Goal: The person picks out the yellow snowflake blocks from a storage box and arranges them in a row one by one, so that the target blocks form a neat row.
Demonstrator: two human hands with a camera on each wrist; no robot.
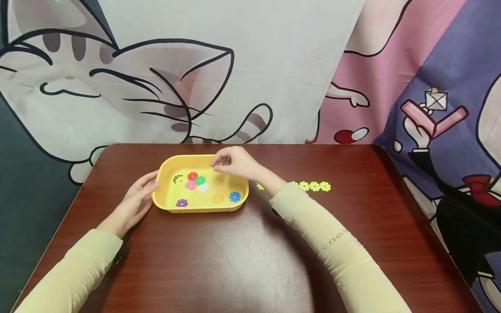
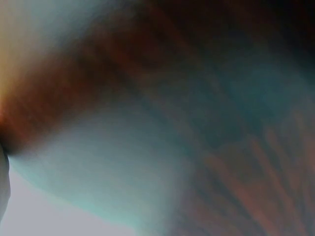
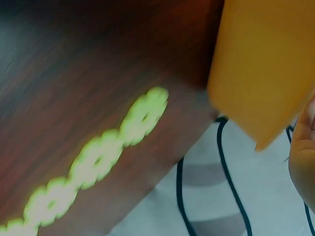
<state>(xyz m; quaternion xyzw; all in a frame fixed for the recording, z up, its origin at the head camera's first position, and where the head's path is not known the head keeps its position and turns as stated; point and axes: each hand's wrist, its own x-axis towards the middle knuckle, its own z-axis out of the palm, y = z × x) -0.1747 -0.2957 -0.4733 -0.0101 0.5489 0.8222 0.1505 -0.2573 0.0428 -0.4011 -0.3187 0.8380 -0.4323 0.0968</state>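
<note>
A shallow yellow plastic tray stands on the table, holding several flower-shaped plastic discs. Among them are a red disc, a green disc, a purple disc, an orange disc and a blue disc. At the tray's left end my left hand grips the rim, thumb on the edge. My right hand hovers over the tray's back right part with fingers bent; whether anything sits between the fingertips is hidden. The left wrist view is too blurred to read.
Right of the tray, a row of yellow-green flower discs lies on the brown wooden table, partly covered by my right forearm. The right wrist view shows these discs end to end. A cartoon-printed cloth hangs behind the table's back edge.
</note>
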